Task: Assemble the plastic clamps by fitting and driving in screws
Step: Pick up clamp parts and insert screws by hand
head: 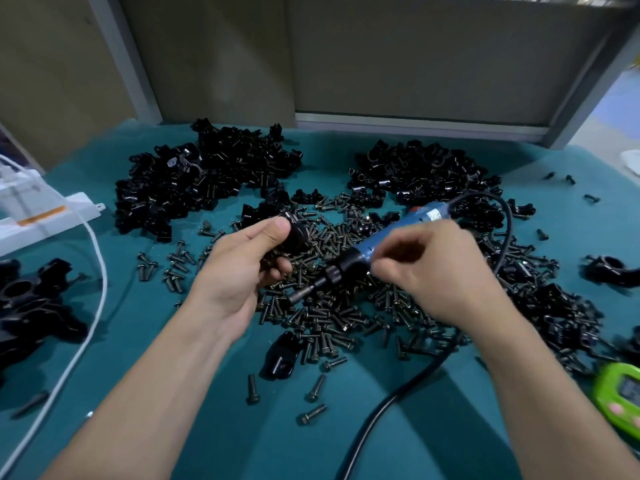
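Two bare forearms reach forward over a table covered in teal cloth. The left hand is raised with thumb and curled fingers pinching a small black plastic clamp, which sits at its fingertips.

The right hand is motion-blurred, its fingers curled and drawn together against the barrel of a blue electric screwdriver with a black nose. I cannot tell whether it grips the tool or a screw. The screwdriver slants between the two hands, its tip pointing towards the left wrist.

Beneath and between both hands lies a wide scatter of dark metal screws. Beyond the left hand is a heap of black clamp halves, and a second black heap lies beyond the right hand. A single black clamp piece lies between the forearms.

The tool's black cable loops around the right hand and runs back under the right forearm. A bright green timer sits right of that forearm. A white cord runs left of the left arm.
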The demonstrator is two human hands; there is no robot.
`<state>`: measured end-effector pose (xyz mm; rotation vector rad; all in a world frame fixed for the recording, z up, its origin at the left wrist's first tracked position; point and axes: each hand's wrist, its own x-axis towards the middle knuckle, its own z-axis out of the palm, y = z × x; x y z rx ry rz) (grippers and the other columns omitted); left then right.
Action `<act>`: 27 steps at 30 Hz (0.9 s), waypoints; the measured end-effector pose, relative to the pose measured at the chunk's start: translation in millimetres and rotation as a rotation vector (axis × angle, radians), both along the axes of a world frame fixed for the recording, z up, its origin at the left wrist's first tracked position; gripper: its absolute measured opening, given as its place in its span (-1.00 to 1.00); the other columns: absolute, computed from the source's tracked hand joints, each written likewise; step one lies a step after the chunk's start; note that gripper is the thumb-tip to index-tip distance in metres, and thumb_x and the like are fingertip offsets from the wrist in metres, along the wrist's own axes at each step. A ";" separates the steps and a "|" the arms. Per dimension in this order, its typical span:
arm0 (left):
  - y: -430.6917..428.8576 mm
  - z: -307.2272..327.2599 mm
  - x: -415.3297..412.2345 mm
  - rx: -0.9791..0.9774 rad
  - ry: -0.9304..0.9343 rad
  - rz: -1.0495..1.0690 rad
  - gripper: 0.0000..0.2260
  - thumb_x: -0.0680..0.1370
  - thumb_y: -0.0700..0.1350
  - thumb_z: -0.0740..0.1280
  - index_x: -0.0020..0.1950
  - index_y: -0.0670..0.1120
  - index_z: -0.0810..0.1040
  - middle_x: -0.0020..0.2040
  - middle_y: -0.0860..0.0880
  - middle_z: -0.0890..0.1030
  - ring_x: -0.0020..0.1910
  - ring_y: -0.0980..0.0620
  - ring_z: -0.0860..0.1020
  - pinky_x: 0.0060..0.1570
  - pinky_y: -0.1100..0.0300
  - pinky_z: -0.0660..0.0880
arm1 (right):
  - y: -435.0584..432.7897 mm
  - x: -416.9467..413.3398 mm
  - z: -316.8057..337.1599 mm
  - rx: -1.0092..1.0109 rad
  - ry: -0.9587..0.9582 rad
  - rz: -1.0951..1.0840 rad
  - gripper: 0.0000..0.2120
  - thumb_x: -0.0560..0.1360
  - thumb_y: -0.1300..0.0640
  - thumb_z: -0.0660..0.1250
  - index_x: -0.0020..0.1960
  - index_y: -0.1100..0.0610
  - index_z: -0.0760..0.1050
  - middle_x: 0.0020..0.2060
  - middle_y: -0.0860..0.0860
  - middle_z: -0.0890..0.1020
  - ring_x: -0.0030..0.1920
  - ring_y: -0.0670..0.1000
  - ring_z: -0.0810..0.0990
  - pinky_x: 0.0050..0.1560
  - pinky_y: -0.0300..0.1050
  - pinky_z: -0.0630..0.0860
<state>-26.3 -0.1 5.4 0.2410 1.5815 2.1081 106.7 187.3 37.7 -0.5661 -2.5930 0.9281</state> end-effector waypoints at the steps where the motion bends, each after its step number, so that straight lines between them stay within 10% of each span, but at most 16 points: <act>1: -0.4 1.1 -0.5 0.007 -0.001 -0.008 -0.74 0.35 0.05 0.48 -0.08 -0.07 0.77 -0.11 -0.03 0.76 -0.43 0.15 0.53 -0.43 0.37 0.47 | -4.6 6.1 -3.4 -0.004 -0.074 0.042 -0.82 0.43 0.10 0.59 -0.25 -0.16 0.71 -0.36 -0.29 0.67 -0.43 -0.21 0.62 -0.43 -0.35 0.52; 7: 4.7 -1.2 4.0 -0.043 0.050 -0.016 -0.73 0.44 0.01 0.47 0.07 -0.09 0.73 -0.17 0.02 0.73 -0.45 0.15 0.50 -0.44 0.38 0.43 | -40.6 10.1 -20.0 0.071 -0.320 0.304 -0.84 0.39 0.03 0.60 -0.07 -0.16 0.74 -0.24 -0.27 0.71 -0.24 -0.24 0.66 -0.10 -0.23 0.65; 20: 2.9 -5.4 1.9 -0.066 0.103 -0.014 -0.72 0.47 -0.05 0.49 0.15 -0.09 0.72 -0.17 0.06 0.73 -0.43 0.16 0.49 -0.43 0.38 0.41 | -55.0 2.6 -37.9 0.124 -0.148 0.287 -0.92 0.57 -0.02 0.43 0.00 -0.07 0.70 -0.18 -0.16 0.71 -0.17 -0.12 0.64 -0.06 -0.12 0.60; 27: 6.5 -8.5 5.5 -0.094 0.180 -0.049 -0.81 0.44 -0.11 0.51 0.04 0.01 0.72 -0.22 0.04 0.72 -0.45 0.16 0.51 -0.44 0.36 0.43 | -31.8 5.0 -28.6 -0.948 0.183 -0.026 -0.85 0.64 0.26 0.32 -0.05 0.22 0.65 -0.23 0.18 0.74 -0.38 0.03 0.68 -0.42 -0.22 0.53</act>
